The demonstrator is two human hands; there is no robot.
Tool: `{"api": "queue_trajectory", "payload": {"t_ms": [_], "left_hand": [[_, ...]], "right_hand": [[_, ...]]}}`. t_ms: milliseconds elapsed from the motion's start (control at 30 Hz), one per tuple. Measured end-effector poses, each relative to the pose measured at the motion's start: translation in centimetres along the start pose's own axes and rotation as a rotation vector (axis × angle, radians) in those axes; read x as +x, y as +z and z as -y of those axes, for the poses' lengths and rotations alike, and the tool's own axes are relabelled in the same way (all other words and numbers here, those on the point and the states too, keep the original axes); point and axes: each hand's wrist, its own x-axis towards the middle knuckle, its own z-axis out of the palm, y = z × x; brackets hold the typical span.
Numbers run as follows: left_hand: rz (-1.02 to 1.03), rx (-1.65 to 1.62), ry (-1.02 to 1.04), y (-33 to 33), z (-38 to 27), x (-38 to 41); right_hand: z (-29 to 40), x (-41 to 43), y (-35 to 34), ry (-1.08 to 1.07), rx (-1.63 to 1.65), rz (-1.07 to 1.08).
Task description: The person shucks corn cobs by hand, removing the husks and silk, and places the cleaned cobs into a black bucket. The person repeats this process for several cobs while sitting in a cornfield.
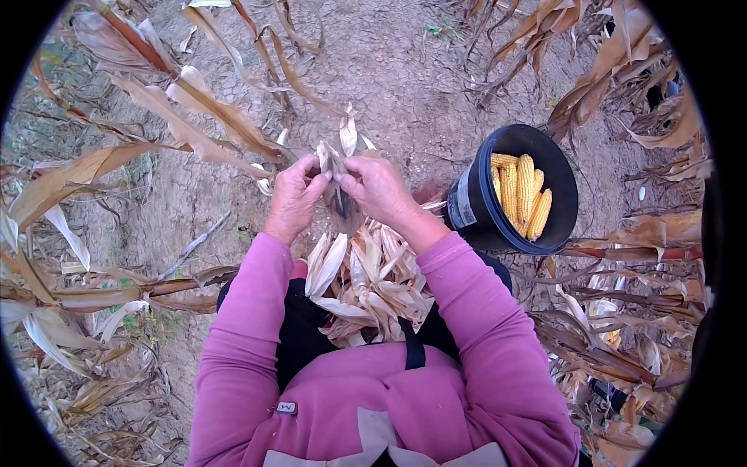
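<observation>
Both hands meet in front of me around an ear of corn in a dry, grey-stained husk [343,205]. With thumb and fingers, my left hand [296,197] pinches the husk near its far end. My right hand [376,190] grips the same end from the other side, the two thumbs almost touching. The husk hides whatever kernels are inside. Below it, between my legs, lies a heap of pale stripped corn husks [373,280]. To the right, a black plastic bucket [481,225] tilts towards me with several husked yellow corn ears [524,190] in it.
Dry corn stalks [122,292] lean in from the left, with long withered leaves [192,128]. More dry corn plants [618,315] crowd the right side. Cracked bare soil [385,64] stretches ahead. A thin grey stick [195,244] lies at left.
</observation>
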Motion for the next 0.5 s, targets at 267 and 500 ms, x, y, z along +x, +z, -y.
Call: {"api": "queue_trajectory", "payload": {"t_ms": [267, 500], "left_hand": [[0.127, -0.098, -0.089, 0.3, 0.9, 0.3], [0.145, -0.481, -0.23, 0.0, 0.7, -0.2]], "right_hand": [[-0.5, -0.5, -0.3, 0.017, -0.177, 0.005], [0.7, -0.4, -0.3, 0.012, -0.21, -0.002]]}}
